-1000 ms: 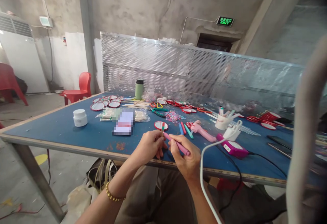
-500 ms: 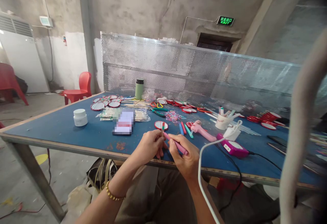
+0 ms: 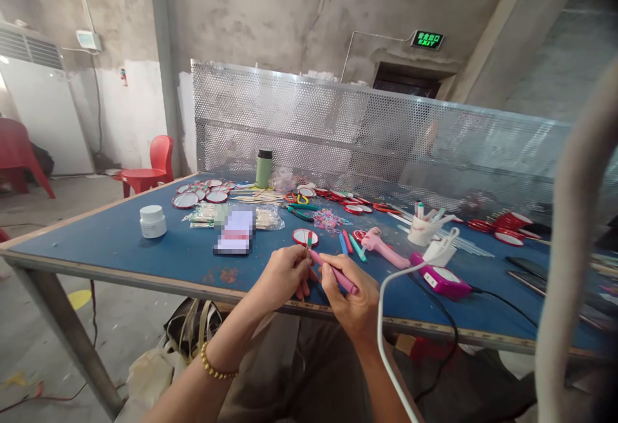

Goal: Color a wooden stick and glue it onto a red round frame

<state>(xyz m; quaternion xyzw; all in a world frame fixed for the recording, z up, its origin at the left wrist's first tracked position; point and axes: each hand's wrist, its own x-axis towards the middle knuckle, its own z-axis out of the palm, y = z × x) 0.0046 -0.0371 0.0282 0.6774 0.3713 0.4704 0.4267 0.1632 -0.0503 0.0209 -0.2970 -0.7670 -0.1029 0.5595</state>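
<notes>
My right hand (image 3: 355,297) is closed around a pink marker pen (image 3: 340,277), its tip pointing up and left toward the fingers of my left hand. My left hand (image 3: 284,275) is in a pinch at the table's front edge. A small thin piece with red and green bands (image 3: 309,240) stands up from these fingertips; its lower part is hidden, so its kind is unclear. Just behind it lies a round red-rimmed white disc (image 3: 300,236). To the right of the disc are red and blue pens (image 3: 346,243) and a teal pen (image 3: 358,248).
On the blue table (image 3: 188,265) are a phone (image 3: 235,230), a white jar (image 3: 153,222), a green bottle (image 3: 263,170), pliers (image 3: 300,214), a pink glue gun (image 3: 383,249) and a magenta power strip (image 3: 440,280). A white cable (image 3: 381,320) hangs close to my right forearm.
</notes>
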